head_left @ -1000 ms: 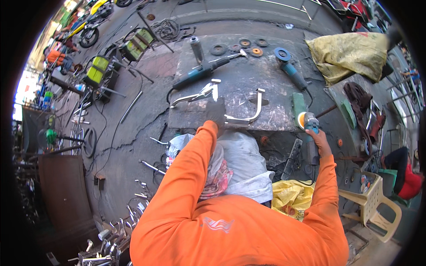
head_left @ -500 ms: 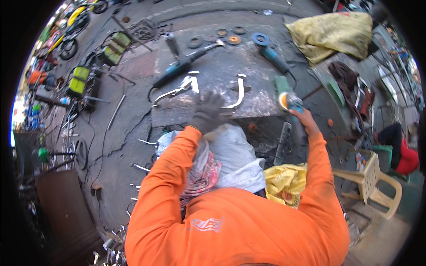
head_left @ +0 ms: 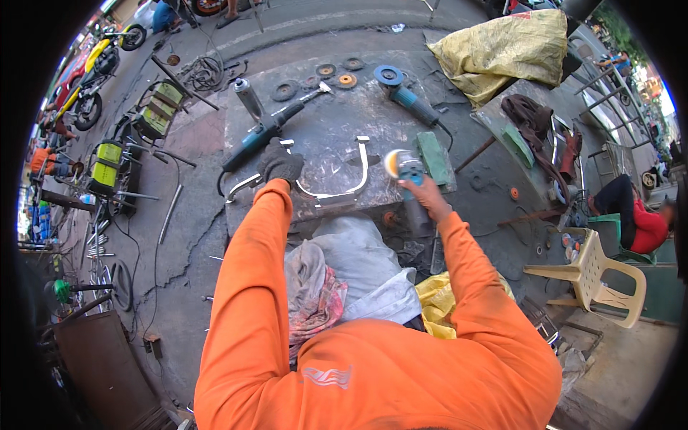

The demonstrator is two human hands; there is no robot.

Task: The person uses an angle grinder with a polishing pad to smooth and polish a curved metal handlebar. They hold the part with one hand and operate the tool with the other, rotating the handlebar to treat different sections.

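My left hand (head_left: 281, 163), in a dark grey work glove, has its fingers closed around the left leg of a shiny U-shaped metal bar (head_left: 366, 172). That bar lies on a dark, scuffed work board (head_left: 330, 125). Beside the glove, the end of another bent shiny metal piece (head_left: 242, 188) sticks out; the rest is hidden. My bare right hand (head_left: 428, 197) grips a blue angle grinder (head_left: 411, 172), held near the board's front right edge. Its orange-and-white disc (head_left: 392, 164) looks blurred. A green block (head_left: 431, 156) lies just beyond it.
A long blue power tool (head_left: 261, 136) and another blue grinder (head_left: 408, 99) lie on the board, with several discs (head_left: 347, 80) at its far edge. Yellow sacking (head_left: 502, 54) is at far right. A beige plastic chair (head_left: 595, 276) and a seated person (head_left: 641, 222) are on the right.
My left hand has moved left from lying spread on the board and closed on the U-shaped bar. The bar has shifted left and nearer. My right hand has brought the grinder leftward.
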